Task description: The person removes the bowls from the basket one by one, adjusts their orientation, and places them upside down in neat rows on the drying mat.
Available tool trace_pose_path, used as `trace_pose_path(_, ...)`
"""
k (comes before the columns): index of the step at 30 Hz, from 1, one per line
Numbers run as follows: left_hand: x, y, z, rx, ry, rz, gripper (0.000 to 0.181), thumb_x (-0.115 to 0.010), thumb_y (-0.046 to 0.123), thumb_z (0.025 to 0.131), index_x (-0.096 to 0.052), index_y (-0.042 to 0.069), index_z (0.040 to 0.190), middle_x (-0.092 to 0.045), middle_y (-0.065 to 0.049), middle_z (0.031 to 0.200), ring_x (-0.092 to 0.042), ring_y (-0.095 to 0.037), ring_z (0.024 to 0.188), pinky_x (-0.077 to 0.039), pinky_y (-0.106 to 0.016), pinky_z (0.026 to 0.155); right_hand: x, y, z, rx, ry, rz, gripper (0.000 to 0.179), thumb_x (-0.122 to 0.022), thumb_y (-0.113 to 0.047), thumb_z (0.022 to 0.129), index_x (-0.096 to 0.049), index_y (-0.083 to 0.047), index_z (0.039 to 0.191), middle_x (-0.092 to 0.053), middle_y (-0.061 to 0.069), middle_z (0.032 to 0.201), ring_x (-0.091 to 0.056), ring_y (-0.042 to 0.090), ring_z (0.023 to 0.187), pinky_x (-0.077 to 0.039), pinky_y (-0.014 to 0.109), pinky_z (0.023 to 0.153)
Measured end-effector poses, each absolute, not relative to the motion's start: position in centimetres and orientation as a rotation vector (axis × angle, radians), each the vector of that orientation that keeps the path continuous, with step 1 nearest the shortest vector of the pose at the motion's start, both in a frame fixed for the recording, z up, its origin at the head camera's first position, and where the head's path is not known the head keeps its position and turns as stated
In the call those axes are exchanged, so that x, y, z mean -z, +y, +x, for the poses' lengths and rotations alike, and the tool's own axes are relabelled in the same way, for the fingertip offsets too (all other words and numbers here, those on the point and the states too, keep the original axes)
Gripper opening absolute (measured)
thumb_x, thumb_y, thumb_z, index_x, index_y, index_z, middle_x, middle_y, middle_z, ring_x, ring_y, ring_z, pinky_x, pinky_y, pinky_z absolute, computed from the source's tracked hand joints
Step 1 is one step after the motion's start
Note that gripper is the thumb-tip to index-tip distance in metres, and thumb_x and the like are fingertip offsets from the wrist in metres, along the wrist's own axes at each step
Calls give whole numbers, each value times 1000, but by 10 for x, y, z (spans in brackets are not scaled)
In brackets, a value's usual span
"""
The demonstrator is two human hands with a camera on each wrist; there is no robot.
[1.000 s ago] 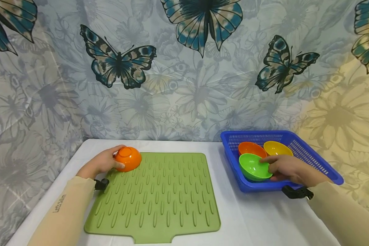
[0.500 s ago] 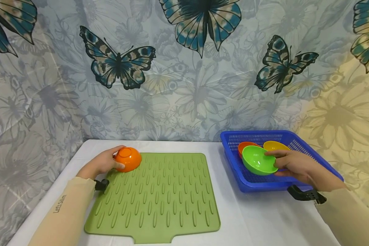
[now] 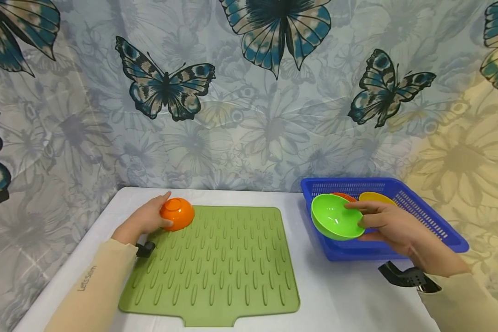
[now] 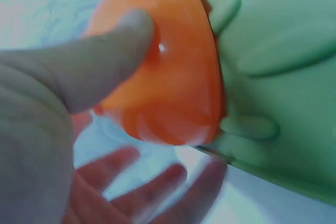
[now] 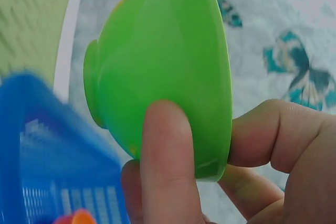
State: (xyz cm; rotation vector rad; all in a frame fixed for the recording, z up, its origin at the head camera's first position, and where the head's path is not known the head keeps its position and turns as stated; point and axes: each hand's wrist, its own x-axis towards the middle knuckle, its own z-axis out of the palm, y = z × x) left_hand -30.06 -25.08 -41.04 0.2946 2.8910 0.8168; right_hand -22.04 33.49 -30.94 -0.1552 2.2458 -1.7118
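Note:
An orange bowl (image 3: pixel 176 214) lies upside down on the far left corner of the green ridged mat (image 3: pixel 228 258). My left hand (image 3: pixel 148 216) is beside it. In the left wrist view the thumb (image 4: pixel 137 30) lies over the bowl's side, while the other fingers (image 4: pixel 152 187) are spread away from its rim. A green bowl (image 3: pixel 334 219) is in my right hand (image 3: pixel 392 226), pinched at the rim and tilted with its opening toward me. It is raised over the left side of the blue basket (image 3: pixel 357 252). In the right wrist view, fingers are on both sides of its wall.
Inside the basket are a yellow bowl (image 3: pixel 376 198) and another orange bowl (image 3: pixel 345 196), partly hidden by the green one. A white cloth (image 3: pixel 336 295) covers the table. The butterfly-printed curtain (image 3: pixel 240 129) hangs right behind it.
My right hand has lifted the green bowl out of its place in the basket and shifted it left. The left hand's fingers have loosened from the orange bowl, which stays put.

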Motion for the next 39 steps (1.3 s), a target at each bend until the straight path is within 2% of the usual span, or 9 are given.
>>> trace_pose_path(6, 392, -229, -279, -739, 3003, 185, 99, -77, 24, 86, -13, 11, 161, -1, -39, 155, -33, -66, 125, -41, -71, 90, 309, 310, -209, 1726, 2237, -216, 48, -56, 2, 93, -51, 5, 140, -29, 28, 147, -63, 28, 98, -58, 42, 80)
trace_pose_path(11, 377, -209, -258, -1073, 2864, 234, 96, -76, 29, 89, -15, 18, 162, 5, -31, 159, -34, -58, 131, -37, -69, 97, 310, 293, -201, 1726, 2234, -237, 50, -58, 1, 92, -49, 7, 140, -28, 29, 151, -63, 30, 101, -57, 43, 82)
trace_pose_path(15, 369, -189, -235, -1537, 2513, 317, 92, -77, 25, 90, -18, 24, 162, 2, -22, 162, -25, -51, 139, -42, -60, 100, 314, 280, -195, 1738, 2217, -226, 52, -58, 1, 91, -48, 7, 141, -27, 29, 152, -63, 31, 102, -57, 44, 82)
trace_pose_path(18, 368, -168, -215, -1864, 2129, 373, 87, -75, 16, 92, -22, 22, 161, -1, -18, 164, -19, -46, 144, -47, -52, 98, 319, 270, -190, 1764, 2190, -228, 52, -58, 2, 90, -49, 8, 141, -29, 30, 150, -64, 33, 102, -57, 46, 82)
trace_pose_path(20, 368, -152, -202, -1993, 1907, 399, 83, -73, 10, 92, -26, 15, 160, -4, -20, 163, -18, -44, 145, -48, -48, 97, 323, 264, -187, 1784, 2167, -238, 52, -58, 3, 89, -50, 8, 139, -32, 30, 148, -64, 33, 101, -57, 47, 81)
trace_pose_path(25, 368, -117, -179, -2123, 1611, 432, 73, -69, 4, 93, -32, 4, 155, -12, -26, 160, -19, -45, 144, -48, -50, 98, 330, 247, -179, 1844, 2083, -313, 51, -59, 5, 87, -52, 8, 137, -37, 27, 144, -64, 33, 99, -58, 48, 78)
trace_pose_path(31, 369, -95, -165, -2233, 1434, 400, 71, -68, -2, 91, -35, 2, 154, -10, -18, 161, -20, -46, 143, -46, -55, 98, 336, 229, -173, 1872, 2039, -342, 52, -59, 6, 85, -52, 8, 137, -43, 23, 141, -63, 33, 98, -58, 50, 78)
trace_pose_path(35, 371, -87, -161, -2236, 1418, 405, 68, -70, -1, 91, -40, 3, 151, -15, -17, 161, -27, -44, 141, -47, -54, 96, 338, 220, -171, 1874, 2046, -338, 52, -60, 6, 85, -52, 9, 136, -48, 23, 136, -63, 33, 96, -58, 50, 77)
trace_pose_path(39, 374, -81, -159, -2223, 1397, 445, 68, -71, 0, 91, -40, 1, 151, -20, -17, 160, -45, -39, 131, -48, -54, 95, 339, 212, -170, 1863, 2060, -336, 52, -61, 6, 84, -53, 9, 135, -55, 20, 125, -62, 31, 95, -58, 50, 76)
